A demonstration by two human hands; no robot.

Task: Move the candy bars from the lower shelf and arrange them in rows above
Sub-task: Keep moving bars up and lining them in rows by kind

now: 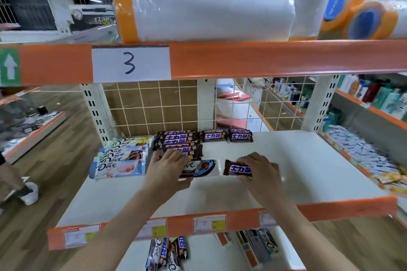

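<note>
White shelf board (286,160) w/ orange front edge was the target level, and it was already partly stocked. Back-left sat a row of pale Dove bars (120,157), overlapping front to back. Next to them a stack of brown Snickers bars (177,138), plus two more Snickers (228,135) side by side at the back, right of the stack.

Left hand (165,169) had fingers curled over the near end of a dark Dove bar (201,168), gripping it flat on the board just in front of the Snickers stack. Right hand (258,169) pinched a single Snickers bar (239,168) betw. thumb and fingers, bar at or just above the board; can't tell if touching. Both bars lay just apart from each other.

Lower shelf (202,255) below still showed a loose heap of Dove/Snickers bars (167,253) and a few flat packs (257,246) to the right, type unclear.

Judgement: roughly halfway or a bit past; rows started but the right half of the board was bare, and several bars remained below.
</note>
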